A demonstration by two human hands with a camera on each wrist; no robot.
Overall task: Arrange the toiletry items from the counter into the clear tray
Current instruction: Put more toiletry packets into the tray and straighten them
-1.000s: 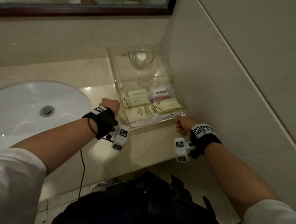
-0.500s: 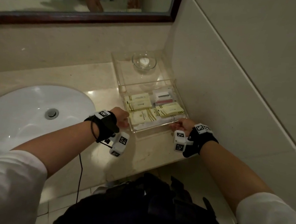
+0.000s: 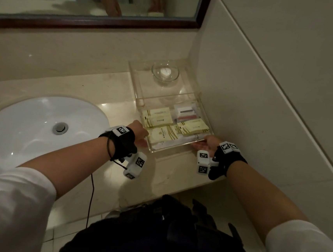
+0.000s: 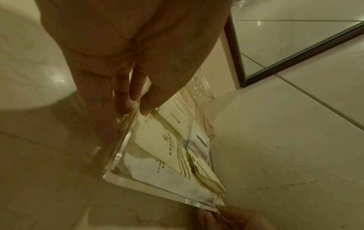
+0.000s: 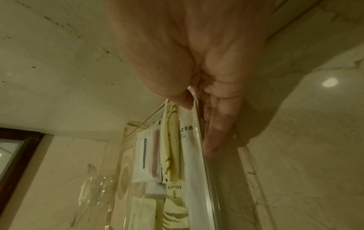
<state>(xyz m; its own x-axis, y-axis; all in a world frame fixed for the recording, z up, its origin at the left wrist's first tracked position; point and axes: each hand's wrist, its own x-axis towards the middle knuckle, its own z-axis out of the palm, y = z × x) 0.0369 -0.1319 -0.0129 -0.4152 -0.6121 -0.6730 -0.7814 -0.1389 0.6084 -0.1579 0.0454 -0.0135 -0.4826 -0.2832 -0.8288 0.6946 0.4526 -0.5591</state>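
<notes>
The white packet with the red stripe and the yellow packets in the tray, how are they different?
The white packet is white with a dark stripe and a red stripe; the yellow packets are pale yellow with gold lines. The white packet lies at the tray's far right; the yellow packets spread across the left, middle and front. All lie flat inside the tray.

1. Head view: high, looking forward and down on the counter (image 3: 95, 90); both grips on the clear tray (image 3: 171, 150) sit mid-frame.
2. Left wrist view: very close, looking along the left hand (image 4: 126, 65) to its grip on the tray's side wall.
3. Right wrist view: very close, along the right hand (image 5: 197, 70) to its grip on the tray's front wall.
4. All three share the tray.
</notes>
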